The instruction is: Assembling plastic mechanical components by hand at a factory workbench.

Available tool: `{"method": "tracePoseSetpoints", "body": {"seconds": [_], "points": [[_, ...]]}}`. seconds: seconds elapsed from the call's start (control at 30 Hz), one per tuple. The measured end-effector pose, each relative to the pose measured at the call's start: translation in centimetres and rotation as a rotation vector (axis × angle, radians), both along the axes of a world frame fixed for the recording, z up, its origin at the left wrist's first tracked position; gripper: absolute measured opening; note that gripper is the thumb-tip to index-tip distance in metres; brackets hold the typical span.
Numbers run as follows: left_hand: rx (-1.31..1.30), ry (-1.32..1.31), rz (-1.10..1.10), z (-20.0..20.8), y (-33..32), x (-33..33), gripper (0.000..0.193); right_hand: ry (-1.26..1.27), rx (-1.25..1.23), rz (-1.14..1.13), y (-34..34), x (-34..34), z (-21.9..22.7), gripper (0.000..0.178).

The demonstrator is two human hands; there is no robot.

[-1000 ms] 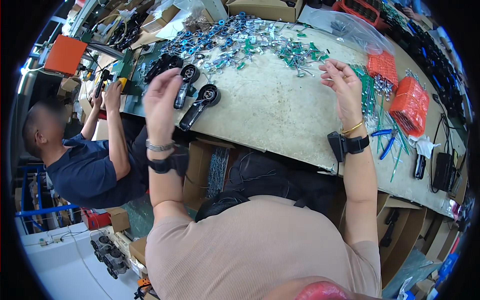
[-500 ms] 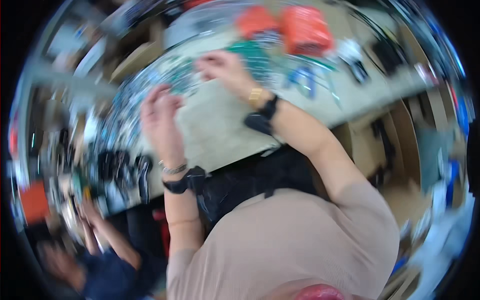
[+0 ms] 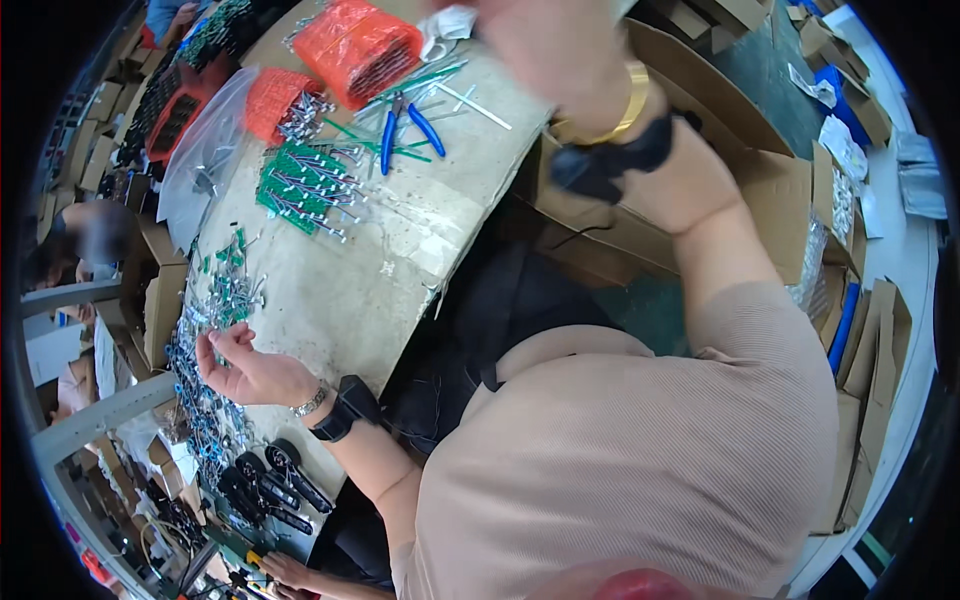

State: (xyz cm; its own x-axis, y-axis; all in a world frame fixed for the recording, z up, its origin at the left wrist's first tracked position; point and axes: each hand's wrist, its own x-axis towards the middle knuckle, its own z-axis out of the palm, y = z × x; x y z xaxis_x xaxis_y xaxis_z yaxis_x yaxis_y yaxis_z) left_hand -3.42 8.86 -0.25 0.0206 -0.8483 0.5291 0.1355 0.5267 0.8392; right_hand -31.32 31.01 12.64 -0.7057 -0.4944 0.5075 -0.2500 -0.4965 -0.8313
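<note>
Pale worktable (image 3: 345, 300), worn surface, runs from lower left to upper centre; open cardboard box (image 3: 785, 215) on the right, beneath the right forearm; loose pile of wires (image 3: 205, 400) along the far side of the table at left, right beside the left hand; clear plastic bag (image 3: 195, 170) at the far edge, above the pile.

Large red wrapped bundle (image 3: 365, 50) near the upper end; smaller red bundle (image 3: 275, 105) just beside it, metal-tipped leads spilling out; green circuit boards (image 3: 300, 185) with leads attached, in front of the smaller bundle; black handheld units (image 3: 270, 485) side by side at the lower end of the table.

Right hand (image 3: 545, 45) high at the top edge, blurred; fingers cut off by the frame, so spread and hold cannot be told; white cloth (image 3: 447, 30) near it. Left hand (image 3: 255, 375) by the pile, fingers loosely curled, thumb and fingertips parted, nothing seen in hold; contact with the wires cannot be told.

Blue-handled pliers (image 3: 388, 140) lie with handles spread, near the large bundle; small green boards (image 3: 230, 280) just beyond the left fingertips; gold bracelet (image 3: 635, 105) on the right wrist; metal watch (image 3: 312, 402) on the left.
</note>
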Motion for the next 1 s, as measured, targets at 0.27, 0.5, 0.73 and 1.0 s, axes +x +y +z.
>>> {"method": "tracePoseSetpoints", "body": {"seconds": [0.27,0.5,0.73,1.0], "points": [[0.025,-0.115,-0.065,-0.3,1.4,-1.7,0.018,-0.548,-0.14,-0.78,16.1,-14.2,-7.5,0.01],[-0.097,-0.681,-0.603,-0.6,5.9,-2.5,0.039,-0.52,1.128,-0.283,18.3,-24.3,-30.9,0.038],[-0.346,-1.183,-0.685,-0.3,8.0,-2.0,0.067,0.341,0.868,0.064,9.1,-25.7,-38.9,0.048],[-0.391,-1.256,-0.686,-1.0,8.2,-0.8,0.072,0.491,0.695,0.384,-1.8,-26.5,-38.0,0.048]]}}
